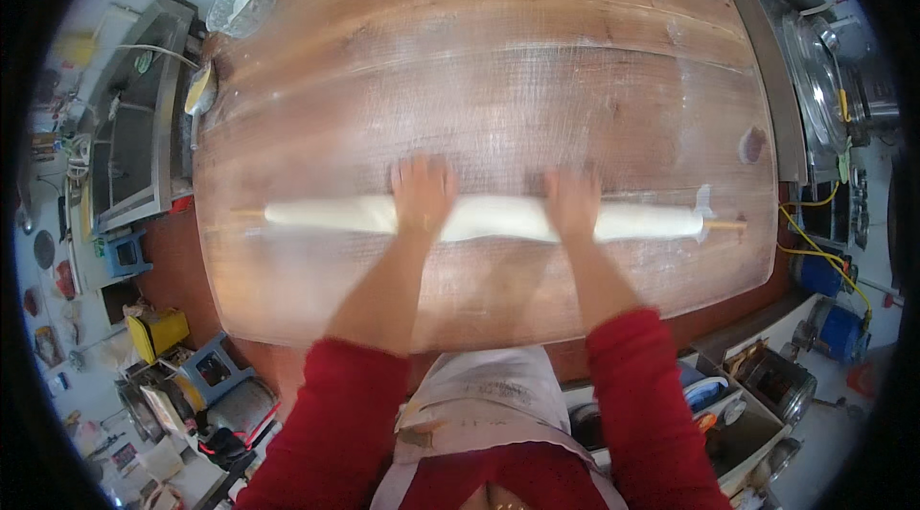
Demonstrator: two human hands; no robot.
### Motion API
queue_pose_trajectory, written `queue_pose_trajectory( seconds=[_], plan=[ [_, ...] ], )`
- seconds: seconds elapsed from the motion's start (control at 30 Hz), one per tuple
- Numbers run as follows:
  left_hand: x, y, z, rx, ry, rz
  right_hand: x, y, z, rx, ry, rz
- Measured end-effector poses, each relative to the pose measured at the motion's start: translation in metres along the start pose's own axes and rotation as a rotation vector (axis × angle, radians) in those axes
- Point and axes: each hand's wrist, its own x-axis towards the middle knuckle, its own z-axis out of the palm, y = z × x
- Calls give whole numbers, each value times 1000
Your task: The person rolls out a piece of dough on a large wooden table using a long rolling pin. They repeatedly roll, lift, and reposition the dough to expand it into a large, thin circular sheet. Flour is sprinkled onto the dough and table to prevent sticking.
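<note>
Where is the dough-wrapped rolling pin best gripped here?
On the dough-wrapped rolling pin, probably palms down from above on the thick middle, where the left hand and right hand rest. It lies flat across the floured wooden table, and its bare ends look thin.

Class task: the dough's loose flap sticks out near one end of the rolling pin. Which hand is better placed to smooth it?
Probably right: the right hand lies nearer the flap on the dough roll than the left hand.

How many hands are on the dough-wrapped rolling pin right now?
2: the left hand presses left of the middle of the dough-wrapped rolling pin, and the right hand right of it.
</note>
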Motion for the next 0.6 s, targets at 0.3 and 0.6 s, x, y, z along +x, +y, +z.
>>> queue_pose_trajectory(
  seconds=[0.3,0.6],
  plan=[
    [125,46,-7,94,86,242,136,-36,-6,31,143,-223],
    [263,-83,-51,110,293,51,264,142,-47,-198,325,-170]
  ],
)
